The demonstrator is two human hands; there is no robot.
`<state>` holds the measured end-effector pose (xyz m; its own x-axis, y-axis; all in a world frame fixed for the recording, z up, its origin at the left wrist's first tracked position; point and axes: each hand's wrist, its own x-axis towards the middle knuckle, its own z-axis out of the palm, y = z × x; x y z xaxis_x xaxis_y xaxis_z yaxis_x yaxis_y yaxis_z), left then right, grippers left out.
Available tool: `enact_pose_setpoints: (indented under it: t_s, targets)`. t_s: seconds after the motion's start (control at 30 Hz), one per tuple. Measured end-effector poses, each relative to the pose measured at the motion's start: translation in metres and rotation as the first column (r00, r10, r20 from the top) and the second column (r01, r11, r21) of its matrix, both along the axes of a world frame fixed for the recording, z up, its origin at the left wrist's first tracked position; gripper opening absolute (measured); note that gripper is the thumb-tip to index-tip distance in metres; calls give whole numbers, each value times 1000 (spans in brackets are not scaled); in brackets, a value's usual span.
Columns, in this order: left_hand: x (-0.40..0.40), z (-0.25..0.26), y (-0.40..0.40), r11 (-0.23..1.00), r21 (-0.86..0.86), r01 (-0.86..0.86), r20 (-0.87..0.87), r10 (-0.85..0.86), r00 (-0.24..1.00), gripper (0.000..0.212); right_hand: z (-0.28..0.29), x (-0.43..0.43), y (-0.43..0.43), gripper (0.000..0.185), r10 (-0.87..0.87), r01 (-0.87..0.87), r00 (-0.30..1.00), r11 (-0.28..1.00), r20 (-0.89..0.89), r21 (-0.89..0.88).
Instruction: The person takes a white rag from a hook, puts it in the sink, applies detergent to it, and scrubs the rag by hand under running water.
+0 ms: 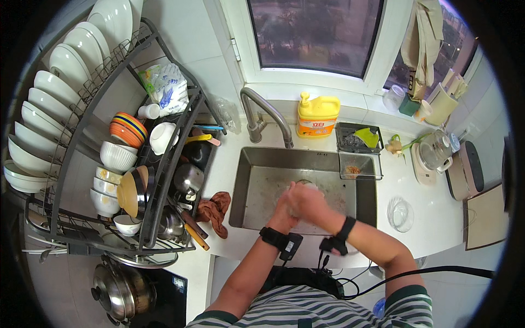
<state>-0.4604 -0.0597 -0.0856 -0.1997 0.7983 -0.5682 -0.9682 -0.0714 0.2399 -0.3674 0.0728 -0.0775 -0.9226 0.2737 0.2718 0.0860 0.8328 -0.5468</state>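
My left hand (pixel 286 211) and my right hand (pixel 308 201) are close together, touching or overlapping, above the stainless steel sink (pixel 262 180). Motion blurs the right hand, which partly covers the left. Whether anything is held between them cannot be told. Just behind the fingers, a small part of a round rim (pixel 303 181) shows near the sink floor; the hands hide most of it. The curved grey faucet (pixel 268 108) stands at the back edge, its spout above the sink's rear wall.
Left of the sink are a crumpled brown cloth (pixel 215 213) and a black dish rack (pixel 151 192) with bowls and pans. Behind stands a yellow detergent jug (pixel 318 117). A strainer basket (pixel 357 167) hangs at the sink's back right. A glass bowl (pixel 401 215) sits on the right counter.
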Motion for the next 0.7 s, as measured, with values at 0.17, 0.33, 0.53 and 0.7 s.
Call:
enact_pose_setpoints:
  t_s: [0.17, 0.33, 0.53, 0.7]
  targets:
    - [2, -48, -3, 987, -43, 152, -373, -157, 914, 59, 18, -33, 37, 36, -193, 177, 967, 979, 168, 106]
    - [-7, -46, -22, 993, 61, -98, -147, 106, 983, 48, 16, -31, 21, 44, -66, 66, 998, 998, 2, 2]
    - [-8, 10, -29, 963, -172, 206, -656, -268, 706, 31, 24, -12, 105, 56, -378, 403, 913, 895, 154, -192]
    - [-34, 28, -19, 988, -63, -143, -937, -9, 350, 36, 94, -19, 68, 61, -99, 173, 985, 640, 143, -749]
